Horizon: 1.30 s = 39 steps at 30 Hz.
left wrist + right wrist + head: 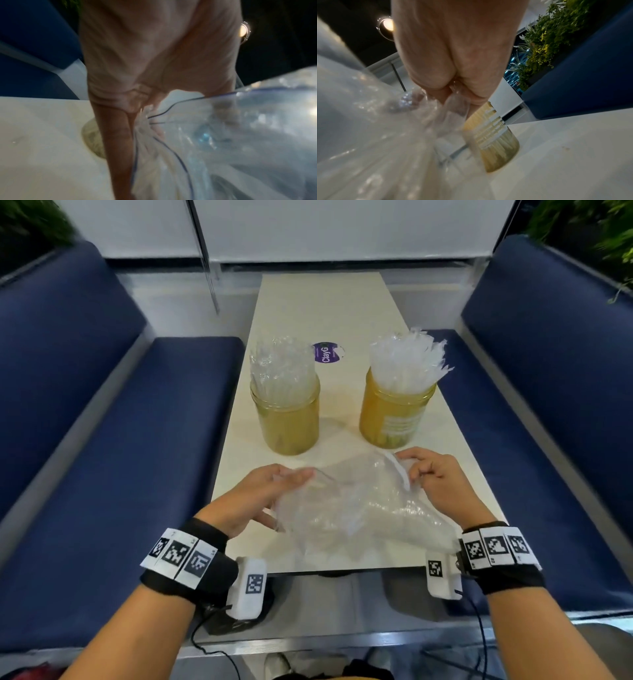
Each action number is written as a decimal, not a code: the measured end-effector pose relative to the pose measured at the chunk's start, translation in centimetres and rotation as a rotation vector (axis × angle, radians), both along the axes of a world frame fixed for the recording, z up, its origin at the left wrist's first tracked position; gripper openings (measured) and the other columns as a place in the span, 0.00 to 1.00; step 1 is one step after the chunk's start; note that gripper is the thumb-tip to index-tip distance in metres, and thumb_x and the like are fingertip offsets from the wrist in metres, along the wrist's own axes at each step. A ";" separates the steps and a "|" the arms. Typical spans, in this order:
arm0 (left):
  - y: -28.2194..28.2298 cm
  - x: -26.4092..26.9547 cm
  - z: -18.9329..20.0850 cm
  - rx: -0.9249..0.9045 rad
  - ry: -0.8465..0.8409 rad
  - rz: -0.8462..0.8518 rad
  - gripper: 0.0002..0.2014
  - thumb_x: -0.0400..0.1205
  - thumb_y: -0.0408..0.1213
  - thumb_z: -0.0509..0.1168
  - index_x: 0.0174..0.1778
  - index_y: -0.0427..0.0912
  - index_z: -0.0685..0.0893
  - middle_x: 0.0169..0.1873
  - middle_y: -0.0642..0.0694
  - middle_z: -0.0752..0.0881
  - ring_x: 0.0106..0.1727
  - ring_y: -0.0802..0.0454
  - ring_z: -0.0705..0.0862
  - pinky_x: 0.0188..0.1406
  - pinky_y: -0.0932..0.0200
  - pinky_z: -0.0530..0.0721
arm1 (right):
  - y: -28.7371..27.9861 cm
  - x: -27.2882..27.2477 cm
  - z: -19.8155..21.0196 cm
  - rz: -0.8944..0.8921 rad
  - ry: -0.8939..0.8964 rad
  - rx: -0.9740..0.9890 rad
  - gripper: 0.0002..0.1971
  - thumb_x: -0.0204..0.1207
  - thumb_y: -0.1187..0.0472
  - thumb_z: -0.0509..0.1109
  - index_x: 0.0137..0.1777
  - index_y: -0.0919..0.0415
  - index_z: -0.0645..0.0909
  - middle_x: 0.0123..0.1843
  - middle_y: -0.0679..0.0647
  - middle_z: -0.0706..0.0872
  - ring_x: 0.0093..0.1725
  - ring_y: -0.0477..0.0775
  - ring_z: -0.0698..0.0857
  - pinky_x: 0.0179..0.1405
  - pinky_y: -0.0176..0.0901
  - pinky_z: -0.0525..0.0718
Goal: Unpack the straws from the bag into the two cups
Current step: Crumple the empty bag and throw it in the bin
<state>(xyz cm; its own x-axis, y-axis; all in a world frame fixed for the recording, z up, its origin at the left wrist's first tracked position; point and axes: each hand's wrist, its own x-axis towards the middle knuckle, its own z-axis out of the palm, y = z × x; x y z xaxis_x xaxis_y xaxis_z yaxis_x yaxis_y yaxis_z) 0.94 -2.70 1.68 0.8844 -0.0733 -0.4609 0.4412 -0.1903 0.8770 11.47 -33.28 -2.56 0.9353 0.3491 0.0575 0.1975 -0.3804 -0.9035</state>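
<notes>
A clear, crumpled plastic bag [359, 505] lies on the near end of the table between my hands. My left hand [270, 494] grips its left edge; in the left wrist view the bag's plastic [223, 135] bunches where the hand [137, 106] pinches it. My right hand [431, 474] pinches the bag's right rim, and in the right wrist view the film [368, 135] runs out of that hand [458, 88]. Behind the bag stand two amber cups: the left cup [287, 419] and the right cup [394, 416], each packed with wrapped clear straws [407, 361].
A purple round sticker [327, 352] sits on the pale table [308, 309] between the cups. Blue bench seats [102, 440] flank the table on both sides. Green plants [544, 44] stand behind the right bench back. The right cup [496, 142] stands close beyond my right hand.
</notes>
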 end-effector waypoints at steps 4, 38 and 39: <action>-0.4 0.3 -0.7 0.028 -0.171 0.026 0.14 0.77 0.31 0.78 0.57 0.45 0.88 0.57 0.41 0.88 0.50 0.46 0.89 0.42 0.49 0.90 | -0.7 0.0 -0.1 0.089 0.107 0.042 0.29 0.66 0.88 0.59 0.22 0.54 0.86 0.55 0.49 0.88 0.51 0.37 0.87 0.44 0.32 0.84; -0.3 -0.9 -0.6 0.157 -0.390 0.277 0.16 0.80 0.29 0.73 0.55 0.58 0.84 0.52 0.48 0.89 0.35 0.47 0.91 0.31 0.47 0.90 | 5.8 -1.3 0.7 0.226 -0.035 -0.283 0.29 0.67 0.43 0.82 0.68 0.42 0.81 0.57 0.45 0.89 0.56 0.44 0.87 0.59 0.53 0.87; 0.3 -0.9 0.0 0.177 -0.396 0.285 0.16 0.81 0.29 0.72 0.54 0.58 0.84 0.50 0.49 0.88 0.34 0.49 0.90 0.30 0.48 0.89 | 5.4 -1.8 0.7 0.180 -0.024 -0.281 0.33 0.67 0.41 0.82 0.72 0.39 0.77 0.60 0.43 0.86 0.61 0.41 0.84 0.61 0.45 0.85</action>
<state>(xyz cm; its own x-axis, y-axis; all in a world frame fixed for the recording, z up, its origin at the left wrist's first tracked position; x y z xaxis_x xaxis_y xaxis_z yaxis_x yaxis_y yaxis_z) -0.01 -2.38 1.68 0.9671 0.2444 -0.0700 0.1375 -0.2712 0.9527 9.70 -27.87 -1.82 0.8565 0.5143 -0.0439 0.3040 -0.5713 -0.7623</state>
